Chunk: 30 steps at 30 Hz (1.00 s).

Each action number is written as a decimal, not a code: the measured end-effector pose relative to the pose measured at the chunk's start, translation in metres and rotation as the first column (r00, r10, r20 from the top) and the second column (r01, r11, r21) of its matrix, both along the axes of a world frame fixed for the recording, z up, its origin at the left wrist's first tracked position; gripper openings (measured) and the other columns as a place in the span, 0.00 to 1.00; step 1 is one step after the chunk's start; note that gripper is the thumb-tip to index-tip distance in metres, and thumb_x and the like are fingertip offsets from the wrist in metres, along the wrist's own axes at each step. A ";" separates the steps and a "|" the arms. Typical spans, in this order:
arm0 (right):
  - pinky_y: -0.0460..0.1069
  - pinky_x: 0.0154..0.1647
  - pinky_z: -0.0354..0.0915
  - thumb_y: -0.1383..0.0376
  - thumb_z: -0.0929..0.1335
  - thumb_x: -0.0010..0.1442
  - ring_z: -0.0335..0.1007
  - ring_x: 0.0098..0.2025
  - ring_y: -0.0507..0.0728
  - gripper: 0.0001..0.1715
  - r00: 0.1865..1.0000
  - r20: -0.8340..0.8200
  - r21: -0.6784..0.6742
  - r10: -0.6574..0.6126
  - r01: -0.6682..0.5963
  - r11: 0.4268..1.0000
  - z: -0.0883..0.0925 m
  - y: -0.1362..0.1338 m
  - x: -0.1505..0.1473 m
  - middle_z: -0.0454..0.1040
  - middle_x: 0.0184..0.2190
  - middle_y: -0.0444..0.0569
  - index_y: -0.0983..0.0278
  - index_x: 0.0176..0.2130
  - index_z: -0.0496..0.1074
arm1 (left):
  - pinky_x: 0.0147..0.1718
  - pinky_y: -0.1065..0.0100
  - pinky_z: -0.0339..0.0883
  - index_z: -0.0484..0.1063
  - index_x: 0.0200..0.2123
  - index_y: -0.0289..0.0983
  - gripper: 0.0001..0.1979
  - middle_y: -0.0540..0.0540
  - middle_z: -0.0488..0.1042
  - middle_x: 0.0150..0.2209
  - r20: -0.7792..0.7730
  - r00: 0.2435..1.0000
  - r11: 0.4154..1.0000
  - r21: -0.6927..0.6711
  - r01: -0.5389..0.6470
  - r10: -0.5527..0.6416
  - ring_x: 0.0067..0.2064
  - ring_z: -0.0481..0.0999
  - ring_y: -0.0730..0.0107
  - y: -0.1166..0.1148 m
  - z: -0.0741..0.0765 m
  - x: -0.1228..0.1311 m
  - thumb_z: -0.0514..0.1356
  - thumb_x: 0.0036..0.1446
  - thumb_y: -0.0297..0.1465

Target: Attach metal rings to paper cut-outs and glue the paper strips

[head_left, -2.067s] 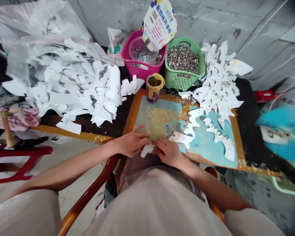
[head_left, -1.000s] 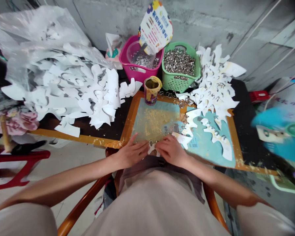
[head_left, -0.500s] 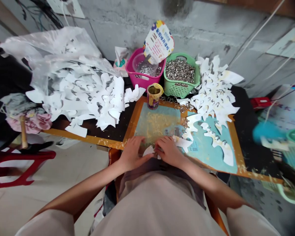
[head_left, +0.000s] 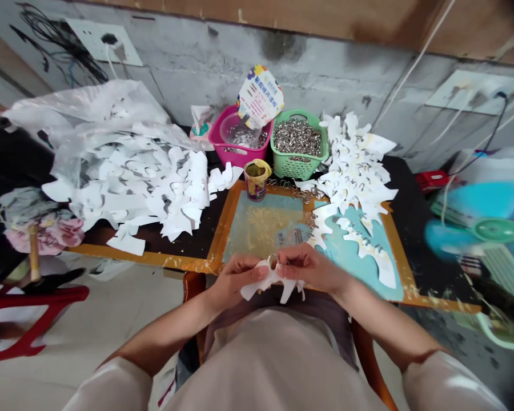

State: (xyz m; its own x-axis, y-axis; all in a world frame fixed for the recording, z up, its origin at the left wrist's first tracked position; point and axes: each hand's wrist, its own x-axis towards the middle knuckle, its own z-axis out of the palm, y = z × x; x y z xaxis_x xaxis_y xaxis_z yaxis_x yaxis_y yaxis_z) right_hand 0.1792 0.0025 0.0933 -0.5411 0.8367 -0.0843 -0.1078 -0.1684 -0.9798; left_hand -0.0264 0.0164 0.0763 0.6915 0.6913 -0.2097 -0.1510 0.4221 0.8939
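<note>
Left hand (head_left: 239,279) and right hand (head_left: 307,265) grip one paper cutout (head_left: 261,289) — one metal ring (head_left: 273,262) in it.

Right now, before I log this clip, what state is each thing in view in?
left hand, gripping the cutout
right hand, gripping the cutout
paper cutout, held up between both hands
metal ring, on the cutout's upper edge
green basket, full of metal rings
pink tub, holding a clear bowl of rings
can, open, upright
board, smeared with yellow residue
</note>
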 end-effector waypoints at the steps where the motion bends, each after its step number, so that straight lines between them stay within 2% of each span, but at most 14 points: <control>1: 0.46 0.27 0.48 0.53 0.73 0.58 0.52 0.25 0.47 0.24 0.996 -0.084 -0.054 -0.028 0.023 0.998 -0.003 -0.004 -0.004 0.59 0.23 0.39 0.64 0.23 0.62 | 0.19 0.72 0.45 0.66 0.19 0.34 0.23 0.52 0.61 0.17 0.041 0.998 0.996 -0.083 -0.044 0.048 0.18 0.55 0.80 -0.006 -0.002 0.003 0.66 0.52 0.46; 3: 0.46 0.27 0.49 0.52 0.74 0.55 0.53 0.24 0.48 0.25 0.975 -0.196 -0.158 -0.104 0.073 0.985 -0.010 -0.011 -0.012 0.60 0.22 0.40 0.65 0.22 0.64 | 0.19 0.73 0.47 0.66 0.20 0.35 0.22 0.53 0.61 0.16 0.101 0.985 0.973 -0.196 -0.120 0.141 0.18 0.56 0.80 -0.016 -0.008 0.010 0.68 0.50 0.44; 6: 0.46 0.27 0.51 0.51 0.75 0.54 0.55 0.23 0.48 0.24 0.957 -0.211 -0.235 -0.199 0.148 0.961 -0.017 -0.019 -0.016 0.62 0.21 0.41 0.65 0.22 0.67 | 0.21 0.72 0.55 0.67 0.20 0.35 0.23 0.52 0.62 0.16 0.154 0.973 0.970 -0.195 -0.143 0.174 0.19 0.61 0.77 -0.019 -0.014 0.014 0.64 0.54 0.48; 9: 0.46 0.26 0.50 0.52 0.73 0.57 0.56 0.23 0.48 0.23 0.971 -0.109 -0.166 -0.213 0.194 0.967 -0.010 -0.023 -0.012 0.64 0.21 0.42 0.66 0.24 0.70 | 0.23 0.71 0.59 0.71 0.23 0.34 0.28 0.48 0.69 0.20 0.132 0.987 0.995 -0.052 -0.083 0.090 0.22 0.67 0.73 -0.010 -0.005 0.009 0.64 0.49 0.56; 11: 0.46 0.27 0.49 0.52 0.72 0.59 0.56 0.24 0.48 0.22 0.977 -0.047 -0.090 -0.207 0.202 0.975 -0.003 -0.025 -0.010 0.64 0.22 0.41 0.66 0.24 0.71 | 0.23 0.72 0.58 0.74 0.25 0.32 0.28 0.47 0.71 0.21 0.017 1.000 0.997 0.078 0.009 -0.010 0.23 0.67 0.74 -0.003 0.006 0.004 0.68 0.46 0.54; 13: 0.46 0.28 0.51 0.53 0.72 0.60 0.56 0.25 0.48 0.22 0.977 -0.057 -0.048 -0.205 0.202 0.978 0.000 -0.028 -0.010 0.63 0.22 0.41 0.66 0.24 0.70 | 0.23 0.73 0.57 0.74 0.23 0.31 0.24 0.47 0.70 0.19 -0.068 0.994 0.984 0.149 0.095 -0.086 0.21 0.66 0.76 0.000 0.014 0.002 0.68 0.50 0.49; 14: 0.46 0.29 0.52 0.54 0.72 0.60 0.57 0.26 0.48 0.22 0.974 -0.095 -0.055 -0.203 0.199 0.978 0.000 -0.030 -0.011 0.64 0.22 0.42 0.66 0.24 0.70 | 0.22 0.73 0.56 0.74 0.22 0.31 0.24 0.48 0.69 0.18 -0.067 0.994 0.984 0.149 0.099 -0.090 0.21 0.66 0.76 -0.001 0.016 0.003 0.67 0.53 0.48; 17: 0.47 0.30 0.57 0.53 0.73 0.57 0.62 0.26 0.49 0.21 0.951 -0.235 -0.133 -0.203 0.176 0.975 -0.008 -0.034 -0.016 0.68 0.26 0.43 0.65 0.24 0.69 | 0.21 0.72 0.56 0.72 0.19 0.32 0.26 0.48 0.68 0.16 0.035 0.999 0.993 0.115 0.027 -0.032 0.19 0.64 0.76 -0.010 0.009 0.008 0.66 0.52 0.51; 20: 0.47 0.30 0.60 0.51 0.74 0.56 0.66 0.28 0.51 0.22 0.958 -0.223 -0.146 -0.181 0.151 0.978 -0.017 -0.033 -0.013 0.70 0.27 0.45 0.65 0.25 0.70 | 0.21 0.72 0.56 0.70 0.17 0.33 0.28 0.48 0.66 0.15 0.053 0.998 0.995 0.086 -0.045 0.041 0.18 0.62 0.77 -0.015 -0.005 0.012 0.66 0.50 0.53; 22: 0.47 0.31 0.61 0.47 0.72 0.57 0.67 0.29 0.52 0.24 0.978 -0.167 -0.128 -0.128 0.107 0.986 -0.019 -0.030 -0.004 0.71 0.27 0.46 0.66 0.29 0.74 | 0.22 0.71 0.57 0.68 0.17 0.33 0.29 0.49 0.66 0.16 0.024 0.999 0.991 0.130 -0.041 0.038 0.19 0.63 0.76 -0.010 -0.013 0.012 0.65 0.52 0.53; 24: 0.47 0.32 0.62 0.46 0.71 0.57 0.68 0.31 0.52 0.26 0.991 -0.115 -0.124 -0.073 0.059 0.991 -0.019 -0.025 0.006 0.73 0.29 0.48 0.68 0.36 0.76 | 0.24 0.71 0.58 0.69 0.19 0.33 0.27 0.49 0.66 0.18 -0.048 0.999 0.972 0.234 0.007 0.004 0.22 0.65 0.76 -0.001 -0.018 0.009 0.63 0.55 0.51; 27: 0.46 0.36 0.64 0.52 0.71 0.60 0.68 0.33 0.51 0.23 0.997 0.002 -0.053 -0.071 0.071 0.996 -0.014 -0.022 0.017 0.74 0.33 0.47 0.67 0.47 0.76 | 0.26 0.71 0.59 0.69 0.23 0.33 0.25 0.50 0.65 0.19 -0.147 0.989 0.943 0.330 0.032 0.018 0.24 0.65 0.76 0.008 -0.023 0.002 0.60 0.60 0.48; 28: 0.46 0.37 0.64 0.56 0.70 0.61 0.68 0.33 0.50 0.24 0.994 0.050 -0.004 -0.094 0.094 0.996 -0.010 -0.022 0.019 0.74 0.33 0.46 0.65 0.53 0.74 | 0.27 0.71 0.59 0.68 0.23 0.34 0.25 0.51 0.65 0.20 -0.161 0.986 0.941 0.339 0.010 0.047 0.24 0.65 0.76 0.009 -0.025 0.000 0.60 0.61 0.48; 30: 0.46 0.38 0.65 0.61 0.69 0.63 0.68 0.33 0.50 0.33 0.977 0.159 0.106 -0.140 0.124 0.987 -0.002 -0.023 0.022 0.73 0.33 0.43 0.59 0.65 0.61 | 0.27 0.71 0.59 0.67 0.22 0.34 0.25 0.51 0.66 0.21 -0.184 0.977 0.934 0.355 -0.036 0.108 0.25 0.65 0.76 0.006 -0.030 -0.002 0.58 0.62 0.49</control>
State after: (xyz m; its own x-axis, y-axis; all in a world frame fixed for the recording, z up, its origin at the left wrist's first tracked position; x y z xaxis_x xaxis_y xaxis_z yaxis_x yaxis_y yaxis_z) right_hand 0.2013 -0.0205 0.0917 -0.4108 0.9082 -0.0801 0.0419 -0.0689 -0.9967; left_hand -0.0283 0.0227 0.0467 0.6066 0.7916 -0.0741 0.0254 0.0738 0.9969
